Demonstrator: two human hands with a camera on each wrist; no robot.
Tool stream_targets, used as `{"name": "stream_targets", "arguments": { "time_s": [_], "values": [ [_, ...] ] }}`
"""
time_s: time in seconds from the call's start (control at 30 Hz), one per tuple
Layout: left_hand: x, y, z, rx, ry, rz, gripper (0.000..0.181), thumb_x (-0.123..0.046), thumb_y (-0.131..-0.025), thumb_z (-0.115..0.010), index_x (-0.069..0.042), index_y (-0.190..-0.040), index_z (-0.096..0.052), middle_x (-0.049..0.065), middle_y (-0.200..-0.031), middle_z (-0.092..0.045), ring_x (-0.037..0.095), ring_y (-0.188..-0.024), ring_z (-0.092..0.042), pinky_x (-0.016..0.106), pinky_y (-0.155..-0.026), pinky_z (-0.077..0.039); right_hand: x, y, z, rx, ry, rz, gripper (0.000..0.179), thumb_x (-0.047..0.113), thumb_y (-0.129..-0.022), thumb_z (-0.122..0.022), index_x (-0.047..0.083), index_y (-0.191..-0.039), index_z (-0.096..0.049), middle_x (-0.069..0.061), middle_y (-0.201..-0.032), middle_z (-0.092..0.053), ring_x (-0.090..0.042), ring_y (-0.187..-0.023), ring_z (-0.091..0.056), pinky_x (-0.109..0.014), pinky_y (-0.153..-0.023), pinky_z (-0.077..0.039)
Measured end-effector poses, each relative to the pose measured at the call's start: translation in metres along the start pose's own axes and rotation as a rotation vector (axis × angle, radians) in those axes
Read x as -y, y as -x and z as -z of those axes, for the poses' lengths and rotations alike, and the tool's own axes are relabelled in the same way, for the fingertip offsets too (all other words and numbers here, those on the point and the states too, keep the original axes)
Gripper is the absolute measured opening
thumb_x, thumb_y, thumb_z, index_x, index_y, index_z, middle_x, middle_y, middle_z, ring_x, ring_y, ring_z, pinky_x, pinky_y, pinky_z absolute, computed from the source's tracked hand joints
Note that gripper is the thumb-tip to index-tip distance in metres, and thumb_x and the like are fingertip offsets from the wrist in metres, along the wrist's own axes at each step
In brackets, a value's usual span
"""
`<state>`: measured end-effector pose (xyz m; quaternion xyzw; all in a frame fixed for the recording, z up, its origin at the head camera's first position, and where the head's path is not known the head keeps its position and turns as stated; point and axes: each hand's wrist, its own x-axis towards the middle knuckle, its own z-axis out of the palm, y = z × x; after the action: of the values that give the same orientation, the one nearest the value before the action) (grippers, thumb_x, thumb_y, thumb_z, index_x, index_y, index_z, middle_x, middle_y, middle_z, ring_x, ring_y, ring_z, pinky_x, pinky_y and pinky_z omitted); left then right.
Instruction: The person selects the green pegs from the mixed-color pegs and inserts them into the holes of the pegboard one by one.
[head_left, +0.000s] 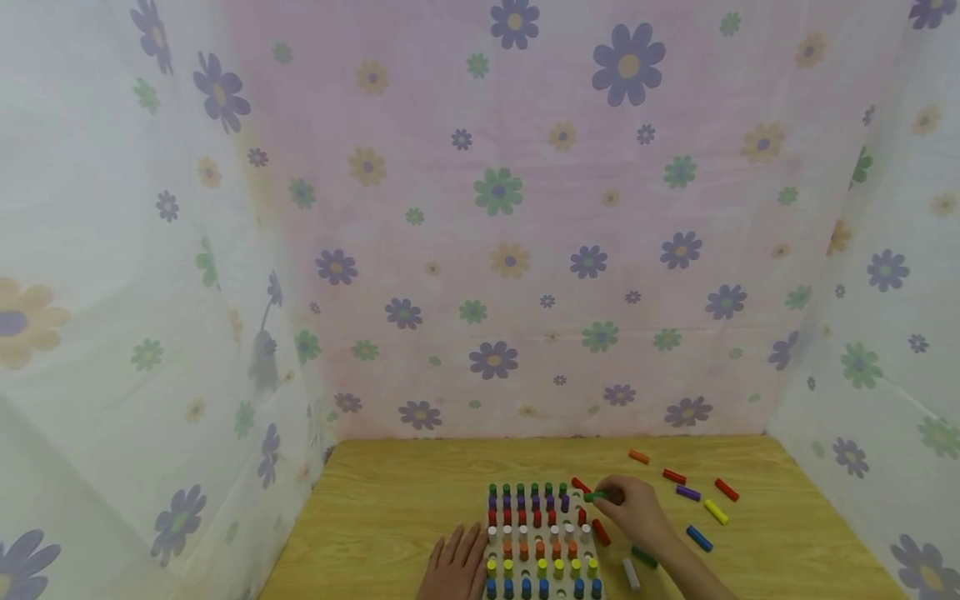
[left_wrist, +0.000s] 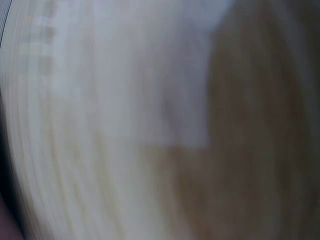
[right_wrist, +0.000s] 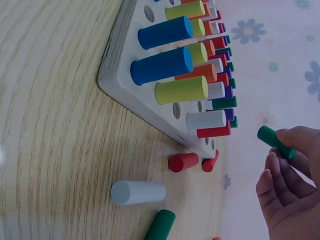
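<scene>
A pale pegboard [right_wrist: 127,60] stands on the table, with rows of coloured pegs upright in its holes. In the head view, green pegs [head_left: 521,490] fill most of the far row and blue pegs [head_left: 527,588] the nearest one. My right hand [head_left: 633,508] pinches a loose green peg [right_wrist: 272,139] between thumb and fingers, above the board's far right corner. That peg is tilted and clear of the holes. My left hand [head_left: 456,562] lies with fingers extended against the board's left side. The left wrist view is too blurred to make out that hand.
Loose pegs lie right of the board, among them a white peg [right_wrist: 138,193], a red peg [right_wrist: 183,162], a blue peg [head_left: 699,538], a yellow peg [head_left: 716,512] and an orange peg [head_left: 639,457]. Flowered sheets [head_left: 495,250] enclose the wooden table [head_left: 390,492] at the back and sides.
</scene>
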<state>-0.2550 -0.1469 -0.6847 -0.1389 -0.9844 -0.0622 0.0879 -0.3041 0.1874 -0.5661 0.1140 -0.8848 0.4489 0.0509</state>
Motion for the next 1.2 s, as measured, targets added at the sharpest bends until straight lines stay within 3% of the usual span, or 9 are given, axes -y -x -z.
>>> {"name": "stream_targets", "arguments": {
  "time_s": [0.33,0.53,0.83,1.2],
  "values": [
    [0.000,0.000,0.001,0.013,0.006,0.000,0.055,-0.053,-0.111,-0.026,-0.027,-0.151,-0.053,-0.005,-0.153,-0.052,0.027,-0.142,-0.047,0.053,-0.116,-0.040,0.001,-0.010,-0.012,-0.050,0.005,-0.081,0.009,0.005,-0.089,-0.078,0.006,-0.097,-0.074,0.002,-0.077,-0.062,-0.014,-0.069,-0.055,-0.024,-0.056,-0.048],
    [0.001,-0.001,0.005,0.031,0.018,0.001,0.056,-0.053,-0.111,-0.027,-0.025,-0.151,-0.053,-0.005,-0.155,-0.050,0.028,-0.143,-0.046,0.054,-0.117,-0.038,-0.001,-0.018,-0.019,-0.098,0.007,-0.059,0.008,0.002,-0.089,-0.077,0.003,-0.097,-0.074,0.001,-0.078,-0.063,-0.013,-0.071,-0.056,-0.023,-0.058,-0.049],
    [0.002,-0.001,0.000,-0.037,-0.017,-0.023,0.056,-0.053,-0.111,-0.025,-0.025,-0.150,-0.055,-0.005,-0.153,-0.052,0.027,-0.141,-0.048,0.052,-0.116,-0.040,-0.010,-0.024,-0.029,-0.059,-0.009,-0.095,0.011,0.003,-0.094,-0.071,-0.003,-0.104,-0.071,-0.002,-0.085,-0.065,-0.014,-0.077,-0.059,-0.025,-0.061,-0.053],
    [-0.001,-0.001,0.004,0.016,0.010,0.003,0.054,-0.052,-0.111,-0.027,-0.025,-0.150,-0.054,-0.005,-0.153,-0.052,0.027,-0.142,-0.047,0.054,-0.116,-0.039,-0.016,-0.032,-0.042,-0.074,0.001,-0.127,0.012,0.002,-0.095,-0.069,-0.004,-0.105,-0.070,-0.003,-0.085,-0.064,-0.016,-0.075,-0.057,-0.025,-0.060,-0.052]
  ]
}}
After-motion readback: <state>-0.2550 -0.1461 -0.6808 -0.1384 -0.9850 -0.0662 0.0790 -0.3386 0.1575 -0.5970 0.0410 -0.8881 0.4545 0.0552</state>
